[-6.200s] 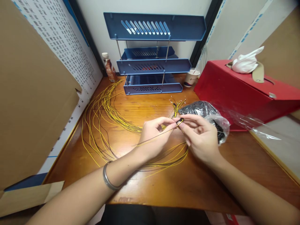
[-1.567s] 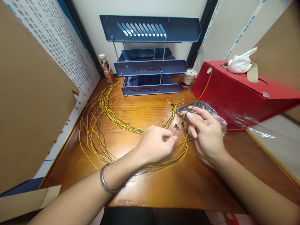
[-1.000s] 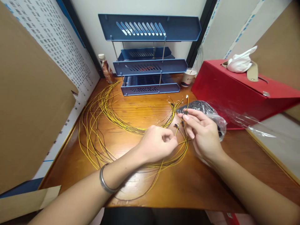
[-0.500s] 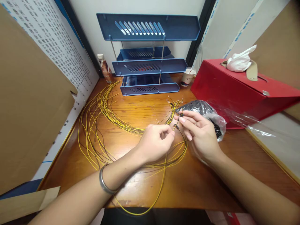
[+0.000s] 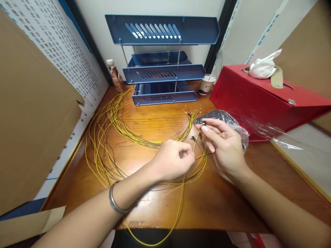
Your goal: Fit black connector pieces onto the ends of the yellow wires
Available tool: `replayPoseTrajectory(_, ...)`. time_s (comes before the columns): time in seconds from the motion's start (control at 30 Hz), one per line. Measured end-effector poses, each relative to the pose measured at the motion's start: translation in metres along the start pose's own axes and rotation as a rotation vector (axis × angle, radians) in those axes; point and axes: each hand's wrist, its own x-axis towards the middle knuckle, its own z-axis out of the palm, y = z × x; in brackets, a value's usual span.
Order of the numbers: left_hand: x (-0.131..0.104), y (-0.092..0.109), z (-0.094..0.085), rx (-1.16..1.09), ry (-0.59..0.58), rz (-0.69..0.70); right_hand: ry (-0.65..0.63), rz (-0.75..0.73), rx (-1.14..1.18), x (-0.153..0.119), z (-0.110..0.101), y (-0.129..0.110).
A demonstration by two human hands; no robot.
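Observation:
My left hand (image 5: pixel 176 160) is closed in a pinch on a thin yellow wire (image 5: pixel 194 144) at the middle of the table. To its right, my right hand (image 5: pixel 224 143) pinches a small black part (image 5: pixel 204 123) between thumb and forefinger. Small black connectors (image 5: pixel 200 135) on wires lie just below that part, between the hands. A bundle of yellow and black wires (image 5: pixel 134 136) curves over the table behind and left of my left hand. Behind my right hand lies a clear plastic bag (image 5: pixel 223 117) with black pieces in it.
A blue three-tier rack (image 5: pixel 165 73) stands at the back, between a brown bottle (image 5: pixel 116 76) and a paper cup (image 5: pixel 206 85). At the right is a red box (image 5: pixel 253 100) with a white tissue on top. Cardboard (image 5: pixel 33 113) stands along the left.
My left hand has moved slightly right and down. The right fingertips and the black part have shifted slightly right and up, and a second black connector now shows below them.

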Motion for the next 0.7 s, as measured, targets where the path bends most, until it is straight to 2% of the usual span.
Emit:
replayPoseTrajectory(0.3, 0.003, 0.005, 0.0, -0.046, 0.051, -0.082, -0.096, -0.005, -0.091, 0.0, -0.003, 0.004)
replayPoseTrajectory(0.4, 0.005, 0.004, -0.003, -0.005, 0.048, -0.081, 0.013, -0.147, -0.19, 0.009, -0.009, -0.008)
replayPoseTrajectory(0.57, 0.016, -0.004, -0.016, 0.21, 0.187, -0.076, 0.277, -0.431, -0.361, 0.033, -0.028, -0.03)
replayPoseTrajectory(0.63, 0.025, -0.008, -0.021, 0.308, 0.219, -0.054, 0.284, -0.438, -0.493, 0.04, -0.038, -0.031)
replayPoseTrajectory(0.7, 0.039, -0.013, -0.025, 0.405, 0.217, -0.053, 0.183, -0.351, -0.68, 0.044, -0.044, -0.029)
